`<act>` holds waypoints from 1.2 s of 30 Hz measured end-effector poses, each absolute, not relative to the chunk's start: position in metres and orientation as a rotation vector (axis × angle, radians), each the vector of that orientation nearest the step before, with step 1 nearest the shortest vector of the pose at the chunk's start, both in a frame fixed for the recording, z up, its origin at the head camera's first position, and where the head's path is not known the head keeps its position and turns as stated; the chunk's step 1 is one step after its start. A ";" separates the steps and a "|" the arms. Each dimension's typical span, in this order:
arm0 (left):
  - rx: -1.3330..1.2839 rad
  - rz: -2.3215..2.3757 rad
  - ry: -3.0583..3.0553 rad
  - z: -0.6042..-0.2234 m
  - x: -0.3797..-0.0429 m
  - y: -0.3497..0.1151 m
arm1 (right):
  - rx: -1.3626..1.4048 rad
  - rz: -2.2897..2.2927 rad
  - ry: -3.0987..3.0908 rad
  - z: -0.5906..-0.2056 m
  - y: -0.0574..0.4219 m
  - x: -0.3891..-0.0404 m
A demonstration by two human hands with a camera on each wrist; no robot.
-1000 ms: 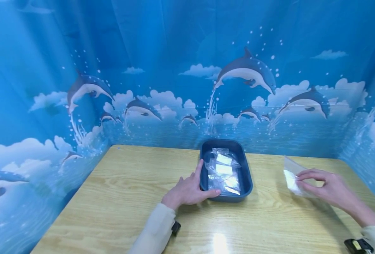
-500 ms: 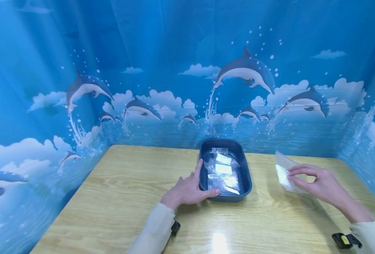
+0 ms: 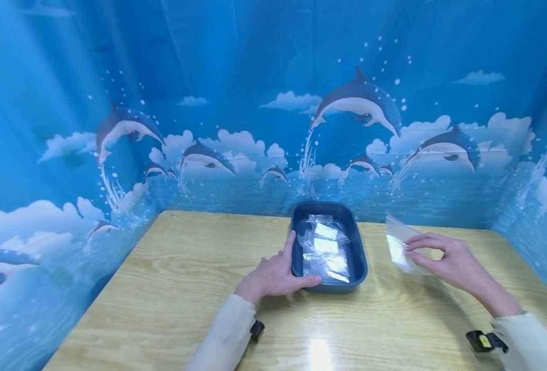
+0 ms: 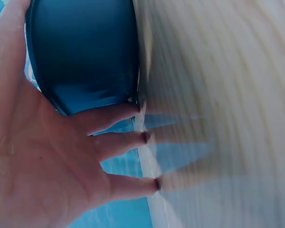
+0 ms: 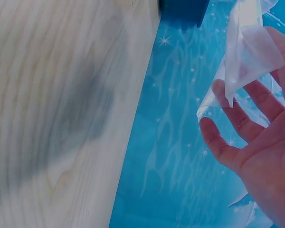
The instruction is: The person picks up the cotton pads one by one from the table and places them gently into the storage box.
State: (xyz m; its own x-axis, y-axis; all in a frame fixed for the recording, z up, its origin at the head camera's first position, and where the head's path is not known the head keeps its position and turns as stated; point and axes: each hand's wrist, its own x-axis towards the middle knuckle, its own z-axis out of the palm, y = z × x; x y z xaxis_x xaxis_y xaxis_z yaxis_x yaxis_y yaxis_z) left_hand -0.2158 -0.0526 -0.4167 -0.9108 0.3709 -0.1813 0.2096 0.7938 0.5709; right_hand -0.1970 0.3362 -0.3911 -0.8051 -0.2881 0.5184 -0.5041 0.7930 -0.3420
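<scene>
In the head view a dark blue rectangular tray (image 3: 360, 263) stands at the back of the table, with several clear plastic bags (image 3: 326, 247) with white patches lying in it. My left hand (image 3: 273, 275) rests against the tray's near left corner, its thumb on the front rim and index finger along the left side. The left wrist view shows its other fingers (image 4: 121, 142) straight, tips at the tabletop beside the tray wall. To the right of the tray, my right hand (image 3: 454, 257) pinches a clear plastic bag (image 3: 396, 247) between thumb and index finger, above the table.
A pale wooden table (image 3: 176, 288) carries the tray. Behind it and along both sides hangs a blue curtain (image 3: 255, 103) printed with dolphins and clouds, close to the tray's far end. Black wrist devices (image 3: 484, 341) sit at the sleeves.
My right hand has moved left toward the tray, carrying the pinched plastic bag. The left hand and the tray have stayed in place.
</scene>
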 end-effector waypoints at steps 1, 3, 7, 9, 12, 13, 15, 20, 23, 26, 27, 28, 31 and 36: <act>0.445 0.806 2.699 -0.417 -0.216 -0.052 | 0.599 0.656 -2.532 -0.391 0.335 -0.197; 0.438 0.797 2.698 -0.416 -0.217 -0.051 | 0.610 0.654 -2.528 -0.391 0.332 -0.198; 0.416 0.786 2.698 -0.415 -0.218 -0.049 | 0.624 0.640 -2.532 -0.391 0.328 -0.199; 0.408 0.790 2.697 -0.415 -0.218 -0.049 | 0.629 0.638 -2.538 -0.390 0.327 -0.200; 0.396 0.824 2.696 -0.415 -0.218 -0.047 | 0.644 0.649 -2.537 -0.390 0.325 -0.200; 0.392 0.843 2.698 -0.415 -0.218 -0.047 | 0.653 0.657 -2.534 -0.391 0.324 -0.200; 0.383 0.871 2.705 -0.415 -0.218 -0.046 | 0.671 0.668 -2.527 -0.391 0.323 -0.200; 0.370 0.835 2.726 -0.413 -0.218 -0.044 | 0.694 0.672 -2.512 -0.392 0.320 -0.201; 0.370 0.783 2.740 -0.413 -0.218 -0.043 | 0.696 0.676 -2.505 -0.391 0.316 -0.202; 0.366 0.759 2.756 -0.413 -0.218 -0.042 | 0.695 0.681 -2.502 -0.388 0.312 -0.203; 0.367 0.755 2.760 -0.414 -0.218 -0.041 | 0.690 0.679 -2.503 -0.387 0.310 -0.203; 0.366 0.749 2.764 -0.414 -0.219 -0.041 | 0.683 0.680 -2.506 -0.387 0.308 -0.204; 0.372 0.750 2.766 -0.414 -0.219 -0.041 | 0.662 0.681 -2.521 -0.385 0.303 -0.205; 0.377 0.754 2.758 -0.415 -0.219 -0.040 | 0.658 0.694 -2.543 -0.383 0.294 -0.209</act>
State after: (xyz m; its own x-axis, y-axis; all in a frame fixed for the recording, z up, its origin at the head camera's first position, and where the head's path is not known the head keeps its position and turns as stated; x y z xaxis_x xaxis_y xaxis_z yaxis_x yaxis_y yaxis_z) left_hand -0.2191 -0.0402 -0.4147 -0.9334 0.3124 -0.1768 0.1791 0.8321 0.5249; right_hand -0.2092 0.2937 -0.3834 -0.7992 -0.3277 0.5039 -0.5382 0.7634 -0.3571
